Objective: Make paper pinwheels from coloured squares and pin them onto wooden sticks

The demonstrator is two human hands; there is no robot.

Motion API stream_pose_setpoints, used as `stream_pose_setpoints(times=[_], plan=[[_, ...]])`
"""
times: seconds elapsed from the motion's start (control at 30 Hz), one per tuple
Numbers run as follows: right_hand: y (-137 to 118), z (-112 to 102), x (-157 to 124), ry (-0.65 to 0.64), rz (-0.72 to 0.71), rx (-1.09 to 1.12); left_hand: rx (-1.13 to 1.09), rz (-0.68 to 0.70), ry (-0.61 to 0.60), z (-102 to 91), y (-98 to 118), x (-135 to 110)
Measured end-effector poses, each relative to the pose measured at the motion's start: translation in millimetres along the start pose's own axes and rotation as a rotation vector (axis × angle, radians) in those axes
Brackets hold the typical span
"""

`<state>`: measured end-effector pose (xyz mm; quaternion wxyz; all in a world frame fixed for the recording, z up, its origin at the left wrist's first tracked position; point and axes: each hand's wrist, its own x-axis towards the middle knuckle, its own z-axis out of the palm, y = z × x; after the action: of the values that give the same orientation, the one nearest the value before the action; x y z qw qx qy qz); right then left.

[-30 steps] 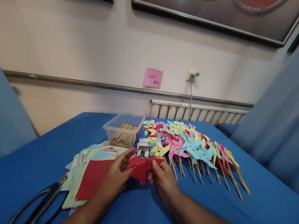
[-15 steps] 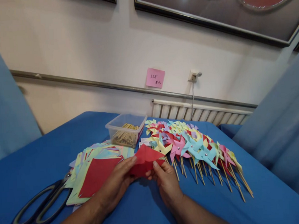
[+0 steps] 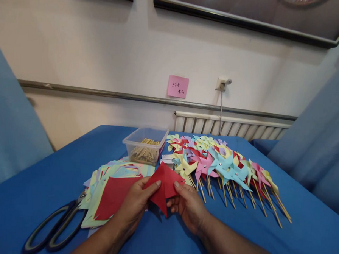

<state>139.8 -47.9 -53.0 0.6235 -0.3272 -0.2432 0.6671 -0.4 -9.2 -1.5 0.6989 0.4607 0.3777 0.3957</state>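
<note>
A red paper square [image 3: 164, 177] with slits cut in from its corners is held up between both hands over the blue table. Its left side is pinched by my left hand [image 3: 141, 196], thumb on top of the sheet. My right hand [image 3: 187, 202] grips the right side between thumb and curled fingers. One pointed flap hangs down in the middle. To the left lies a pile of coloured paper sheets [image 3: 90, 210], with a red sheet [image 3: 116, 196] on top. Large dark-handled scissors [image 3: 55, 227] rest beside the pile, their blades under the papers.
Behind the paper stands a clear plastic box [image 3: 144, 145] of thin wooden sticks [image 3: 145, 151]. Many finished paper pinwheels [image 3: 221, 164] on sticks spread across the right of the blue tablecloth [image 3: 237, 233]. A radiator [image 3: 232, 123] and wall rail [image 3: 122, 95] run behind the table.
The red paper has turned and opened out toward me, so its slits and a downward flap now show. Both hands keep hold of it. The camera view has shifted slightly.
</note>
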Motion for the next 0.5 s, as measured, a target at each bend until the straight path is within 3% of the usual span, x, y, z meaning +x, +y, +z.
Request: stream_pose_setpoints(times=[0.2,0.5], plan=[[0.5,-0.6,1.2,-0.025,-0.028,-0.069,-0.007,0.016,0.016,0.4,-0.4,0.3],[2.6,7.0,-6.3,0.253,-0.524,-0.392,-0.058,0.076,0.192,-0.1,4.8,1.9]])
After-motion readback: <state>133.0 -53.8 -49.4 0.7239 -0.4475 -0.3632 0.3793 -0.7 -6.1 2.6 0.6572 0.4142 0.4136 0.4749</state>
